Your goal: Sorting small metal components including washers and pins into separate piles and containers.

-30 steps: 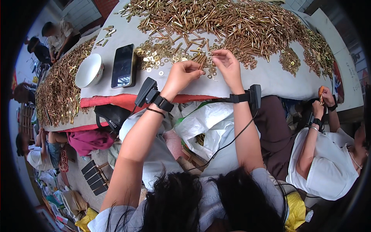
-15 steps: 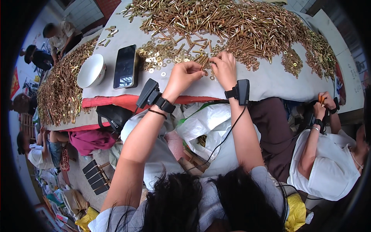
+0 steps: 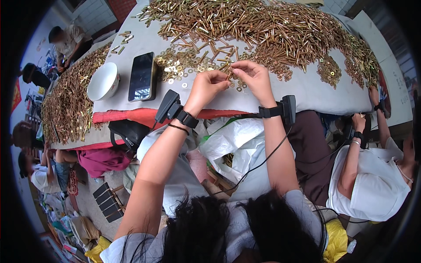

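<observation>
Above the near edge of the table point(image 3: 280, 96), my two hands meet fingertip to fingertip. My left hand point(image 3: 209, 87) is closed in a pinch around a slim brass-coloured metal bolt point(image 3: 229, 75). At its upper end, my right hand point(image 3: 255, 81) pinches with thumb and forefinger; whatever sits between those fingertips is too small to make out. Just beyond the hands lie loose washers point(image 3: 176, 69) and a band of small nuts point(image 3: 278, 65). Behind them spreads a large heap of brass-coloured bolts or sleeves point(image 3: 245, 22).
Left of my hands lie a dark phone point(image 3: 141, 76) and a white bowl point(image 3: 104, 81). A washer pile point(image 3: 329, 71) is at the right. Another person point(image 3: 368, 175) in white sits there, one hand at the heap. A white plastic bag point(image 3: 232, 142) lies on my lap.
My right hand has turned and drawn slightly nearer, fingertips now meeting my left hand's. My left hand stays nearly still. The person at right has stretched one arm to the heap.
</observation>
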The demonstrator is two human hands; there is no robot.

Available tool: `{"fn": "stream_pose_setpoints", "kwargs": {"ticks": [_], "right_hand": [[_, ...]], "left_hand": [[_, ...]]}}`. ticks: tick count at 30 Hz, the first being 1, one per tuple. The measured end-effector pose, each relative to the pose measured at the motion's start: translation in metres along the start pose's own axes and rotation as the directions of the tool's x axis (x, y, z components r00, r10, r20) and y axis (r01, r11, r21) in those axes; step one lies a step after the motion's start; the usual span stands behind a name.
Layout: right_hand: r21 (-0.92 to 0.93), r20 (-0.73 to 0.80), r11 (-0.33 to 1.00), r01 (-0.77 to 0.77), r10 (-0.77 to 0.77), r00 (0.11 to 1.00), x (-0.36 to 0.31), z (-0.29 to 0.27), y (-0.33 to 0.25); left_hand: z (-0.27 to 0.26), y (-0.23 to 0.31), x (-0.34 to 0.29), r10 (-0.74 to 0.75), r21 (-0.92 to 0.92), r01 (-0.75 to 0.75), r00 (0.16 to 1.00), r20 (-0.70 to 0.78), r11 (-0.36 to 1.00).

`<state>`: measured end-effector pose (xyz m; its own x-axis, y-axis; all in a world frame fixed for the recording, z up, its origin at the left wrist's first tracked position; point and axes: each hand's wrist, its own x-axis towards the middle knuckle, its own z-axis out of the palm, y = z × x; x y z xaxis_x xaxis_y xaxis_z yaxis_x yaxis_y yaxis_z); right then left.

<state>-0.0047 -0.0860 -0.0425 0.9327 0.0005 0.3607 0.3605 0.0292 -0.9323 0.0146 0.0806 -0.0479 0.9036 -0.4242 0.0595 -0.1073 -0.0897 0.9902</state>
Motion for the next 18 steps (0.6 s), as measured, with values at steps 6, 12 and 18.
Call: {"fn": "stream_pose_setpoints", "kwargs": {"ticks": [6, 12, 18], "right_hand": [[-0.018, 0.041, 1.0, 0.005, -0.004, 0.999, -0.004, 0.001, -0.007], [0.014, 0.027, 1.0, 0.006, -0.006, 1.0, -0.006, 0.003, -0.009], [-0.035, 0.042, 0.997, 0.072, -0.07, 0.997, -0.006, 0.002, -0.014]], "left_hand": [[0.003, -0.001, 0.002, 0.01, -0.067, -0.01, 1.0, 0.003, 0.998], [0.005, 0.0, 0.002, 0.056, -0.053, -0.057, 0.998, -0.012, 0.997], [0.005, 0.005, 0.001, 0.052, -0.011, -0.052, 0.999, 0.017, 0.999]]}}
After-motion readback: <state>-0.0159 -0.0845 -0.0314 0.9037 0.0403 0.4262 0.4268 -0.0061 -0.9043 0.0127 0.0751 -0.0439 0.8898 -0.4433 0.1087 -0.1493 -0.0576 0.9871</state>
